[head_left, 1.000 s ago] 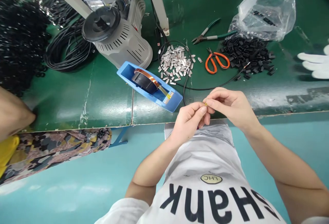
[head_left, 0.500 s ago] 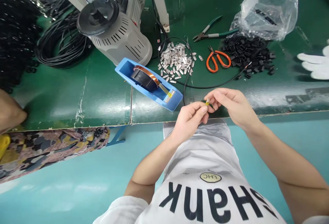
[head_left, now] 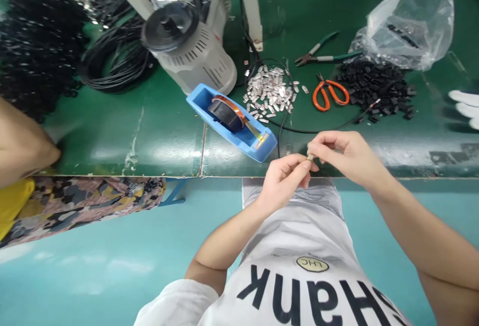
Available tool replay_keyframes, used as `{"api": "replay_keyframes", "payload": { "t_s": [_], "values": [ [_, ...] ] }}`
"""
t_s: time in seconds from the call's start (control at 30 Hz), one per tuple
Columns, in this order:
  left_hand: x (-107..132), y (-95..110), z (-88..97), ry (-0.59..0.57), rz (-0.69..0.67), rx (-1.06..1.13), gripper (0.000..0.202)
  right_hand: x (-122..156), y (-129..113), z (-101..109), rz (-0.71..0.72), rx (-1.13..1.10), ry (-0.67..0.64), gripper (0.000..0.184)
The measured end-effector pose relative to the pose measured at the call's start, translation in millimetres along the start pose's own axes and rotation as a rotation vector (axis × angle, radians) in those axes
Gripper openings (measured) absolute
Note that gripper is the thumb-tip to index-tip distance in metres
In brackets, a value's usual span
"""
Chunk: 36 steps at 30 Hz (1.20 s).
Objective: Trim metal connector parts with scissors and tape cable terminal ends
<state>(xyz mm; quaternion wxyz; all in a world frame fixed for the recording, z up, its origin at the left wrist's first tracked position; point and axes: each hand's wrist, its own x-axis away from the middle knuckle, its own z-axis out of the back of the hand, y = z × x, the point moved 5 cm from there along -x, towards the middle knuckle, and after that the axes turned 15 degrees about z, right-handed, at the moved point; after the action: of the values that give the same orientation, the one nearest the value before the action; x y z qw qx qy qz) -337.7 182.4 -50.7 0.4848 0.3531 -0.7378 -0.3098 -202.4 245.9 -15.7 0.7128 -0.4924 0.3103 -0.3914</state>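
Note:
My left hand (head_left: pixel 282 180) and my right hand (head_left: pixel 342 154) meet at the near edge of the green bench (head_left: pixel 112 136). Both pinch a small metal connector (head_left: pixel 310 157) on the end of a thin black cable (head_left: pixel 299 129), which loops back across the bench. A blue tape dispenser (head_left: pixel 234 122) with a roll of amber tape stands just left of my hands. Beyond it lies a pile of small silver metal shells (head_left: pixel 271 95).
A grey round machine (head_left: pixel 190 49), black cable coils (head_left: pixel 112 66), orange scissors (head_left: pixel 329 94), green-handled pliers (head_left: pixel 322 51), a heap of black plastic parts (head_left: pixel 377 86) and a clear bag (head_left: pixel 409 21) sit farther back. Another person's arm (head_left: pixel 22 146) is at left; a white-gloved hand (head_left: pixel 467 106) at right.
My fingers have turned the small connector between them; the yellowish tape on it no longer shows. The camera has shifted, so the bench items appear further right.

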Motion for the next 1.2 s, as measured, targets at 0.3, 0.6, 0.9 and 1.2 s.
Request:
{"api": "replay_keyframes", "payload": {
  "t_s": [0.3, 0.6, 0.9, 1.2],
  "values": [
    [22.9, -0.8, 14.6, 0.061, 0.016, 0.117, 0.039, -74.7, -70.5, -43.5, 0.327, 0.435, -0.130, 0.017],
    [31.4, -2.1, 37.4, -0.059, -0.087, 0.232, 0.035, -88.5, -64.9, -53.6, 0.308, 0.499, -0.213, 0.019],
    [31.0, 4.5, 33.8, -0.075, 0.026, 0.288, 0.030, -46.5, -35.5, -21.6, 0.126, 0.297, -0.081, 0.022],
    [25.3, 6.8, 20.3, -0.072, 0.042, 0.274, 0.028, -27.5, -20.3, -11.4, 0.017, 0.146, -0.085, 0.026]
  ]
}}
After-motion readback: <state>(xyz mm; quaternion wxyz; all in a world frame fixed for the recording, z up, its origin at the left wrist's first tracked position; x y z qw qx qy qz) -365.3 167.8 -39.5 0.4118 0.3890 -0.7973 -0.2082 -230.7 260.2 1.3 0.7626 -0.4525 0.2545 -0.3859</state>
